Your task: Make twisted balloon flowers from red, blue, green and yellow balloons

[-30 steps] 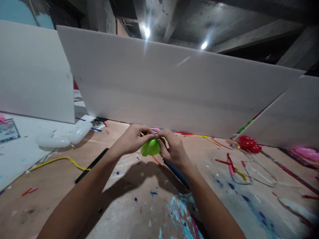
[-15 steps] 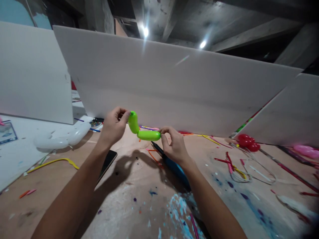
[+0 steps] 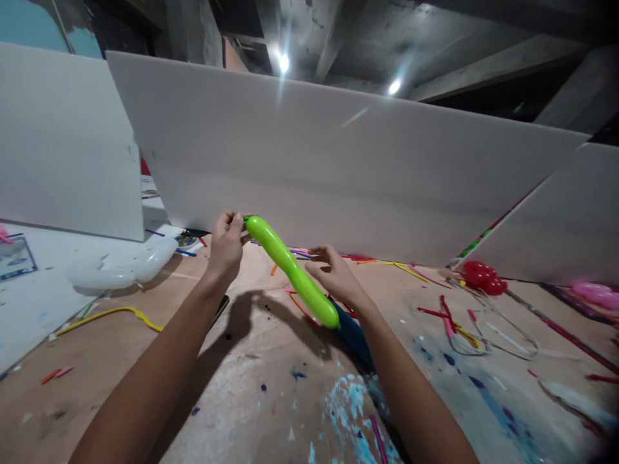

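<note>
A long lime-green balloon slants down to the right between my hands, slightly narrowed at its middle. My left hand pinches its knotted upper end. My right hand is off the balloon, fingers apart, just above and right of its lower half. Beneath the right wrist lies a blue balloon pump, partly hidden by the balloon and my arm. A dark phone shows only an edge behind my left forearm.
A tall white panel stands across the back. Left are a white balloon and a yellow uninflated balloon. Red balloons, a looped cable and loose balloon strips lie right on the paint-stained table.
The green balloon has gone from a twisted right-angle bend to nearly straight. My right hand has let go of its end, and that end has swung down to the right.
</note>
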`<state>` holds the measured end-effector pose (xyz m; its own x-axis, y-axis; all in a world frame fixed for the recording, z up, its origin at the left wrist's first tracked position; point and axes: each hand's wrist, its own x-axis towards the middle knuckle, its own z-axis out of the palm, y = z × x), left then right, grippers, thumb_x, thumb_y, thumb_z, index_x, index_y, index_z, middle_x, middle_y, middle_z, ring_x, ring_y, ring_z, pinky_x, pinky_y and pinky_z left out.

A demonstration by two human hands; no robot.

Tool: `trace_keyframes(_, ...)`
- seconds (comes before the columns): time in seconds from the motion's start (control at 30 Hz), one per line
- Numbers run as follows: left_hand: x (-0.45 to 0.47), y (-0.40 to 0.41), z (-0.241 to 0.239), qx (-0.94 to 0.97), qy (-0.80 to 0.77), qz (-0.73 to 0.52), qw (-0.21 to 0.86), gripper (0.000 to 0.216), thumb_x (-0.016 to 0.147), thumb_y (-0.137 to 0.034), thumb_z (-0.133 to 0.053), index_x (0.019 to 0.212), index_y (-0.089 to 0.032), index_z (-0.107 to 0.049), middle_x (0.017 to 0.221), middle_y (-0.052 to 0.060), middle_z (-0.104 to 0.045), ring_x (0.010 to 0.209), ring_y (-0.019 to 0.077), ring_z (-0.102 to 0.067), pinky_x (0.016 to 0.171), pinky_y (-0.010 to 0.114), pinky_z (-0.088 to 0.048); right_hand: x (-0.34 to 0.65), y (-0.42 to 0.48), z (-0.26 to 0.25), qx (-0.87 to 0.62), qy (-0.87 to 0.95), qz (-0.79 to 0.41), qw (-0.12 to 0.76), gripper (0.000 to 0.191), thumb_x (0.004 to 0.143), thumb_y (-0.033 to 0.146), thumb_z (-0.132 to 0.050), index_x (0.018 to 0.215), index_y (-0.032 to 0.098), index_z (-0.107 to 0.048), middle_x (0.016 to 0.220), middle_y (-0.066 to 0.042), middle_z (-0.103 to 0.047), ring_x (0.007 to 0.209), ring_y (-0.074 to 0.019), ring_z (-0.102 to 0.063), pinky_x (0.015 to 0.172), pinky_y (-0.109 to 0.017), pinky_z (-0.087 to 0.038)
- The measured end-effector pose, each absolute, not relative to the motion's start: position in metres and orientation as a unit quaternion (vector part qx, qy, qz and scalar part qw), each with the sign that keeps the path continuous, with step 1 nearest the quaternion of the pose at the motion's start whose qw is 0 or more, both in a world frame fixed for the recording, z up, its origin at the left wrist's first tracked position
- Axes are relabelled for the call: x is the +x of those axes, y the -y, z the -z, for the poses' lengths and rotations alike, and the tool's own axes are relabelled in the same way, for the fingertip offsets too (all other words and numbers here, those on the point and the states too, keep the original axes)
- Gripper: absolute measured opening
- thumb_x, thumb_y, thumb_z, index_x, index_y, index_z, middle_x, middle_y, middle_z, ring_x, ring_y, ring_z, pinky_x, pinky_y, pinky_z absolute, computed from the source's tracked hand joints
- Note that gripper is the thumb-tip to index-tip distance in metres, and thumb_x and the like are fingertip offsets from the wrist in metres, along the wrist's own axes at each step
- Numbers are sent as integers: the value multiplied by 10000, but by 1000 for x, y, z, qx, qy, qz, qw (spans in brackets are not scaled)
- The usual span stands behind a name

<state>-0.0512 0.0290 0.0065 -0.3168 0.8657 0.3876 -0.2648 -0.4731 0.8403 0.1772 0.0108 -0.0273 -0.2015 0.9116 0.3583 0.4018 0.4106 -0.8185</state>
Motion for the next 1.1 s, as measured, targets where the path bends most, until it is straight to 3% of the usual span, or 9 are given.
trace_keyframes(0.13,-30,-25,3,454,-326,-716,417,238,855,-428,-513,905,-211,-430,944,49,-675,764,133,-645,637,243,-512,171,-8,34,-380,694,-515,331,613,807,612,-584,1259,219,-453,1125,-112,-616,982,-206,-625,834,-385,-530)
trace_keyframes(0.2,-22,-24,7,475,-317,-731,373,241,868,-435,-504,916,-213,-424,961,51,-674,793,137,-648,672,253,-518,163,-3,37,-308,631,-649,293,673,822,732,-420,1243,208,-462,1054,-117,-640,886,-205,-649,784,-386,-547)
trace_keyframes(0.27,-18,-24,11,485,-319,-748,321,220,885,-423,-482,917,-217,-410,960,52,-670,822,136,-648,703,252,-516,155,1,40,-260,589,-716,271,670,798,740,-456,1194,200,-485,1008,-112,-653,838,-208,-655,756,-381,-552)
trace_keyframes(0.37,-21,-26,14,507,-342,-752,247,173,919,-386,-424,945,-216,-403,997,78,-657,878,147,-644,753,272,-515,146,4,44,-268,608,-697,270,519,742,521,-706,1105,205,-513,839,-37,-649,702,-163,-637,656,-306,-543)
trace_keyframes(0.47,-25,-21,14,606,-380,-694,77,194,881,-266,-483,1061,-200,-456,1203,133,-593,1100,202,-581,921,365,-473,149,-3,49,-359,641,-616,287,318,785,457,-676,910,194,-547,676,15,-577,524,-113,-553,492,-244,-481)
trace_keyframes(0.6,-22,-7,14,844,-366,-385,-82,354,776,-172,-562,1127,-219,-569,1297,98,-571,1275,289,-442,1116,510,-248,166,-16,52,-409,659,-578,253,251,831,446,-599,799,203,-542,604,21,-565,473,-125,-527,439,-263,-459)
trace_keyframes(0.73,-14,-1,17,917,-353,-182,-33,309,830,-220,-511,1115,-229,-630,1133,71,-655,1103,259,-553,1054,468,-326,182,-20,47,-379,697,-571,209,260,795,462,-642,798,205,-598,581,14,-597,479,-144,-541,470,-291,-476)
trace_keyframes(0.87,-13,-1,21,923,-358,-140,-13,411,832,-313,-562,1236,-240,-562,1168,83,-634,1060,260,-576,902,377,-432,188,-19,42,-364,687,-605,170,339,829,527,-584,833,189,-608,624,4,-614,514,-145,-568,509,-289,-479)
trace_keyframes(1.1,-17,-4,19,895,-426,-114,-61,306,924,-406,-431,1080,-208,-604,1048,109,-658,882,266,-643,702,342,-449,197,-21,39,-406,704,-564,148,406,838,590,-539,852,193,-620,687,-7,-629,541,-139,-582,518,-277,-482)
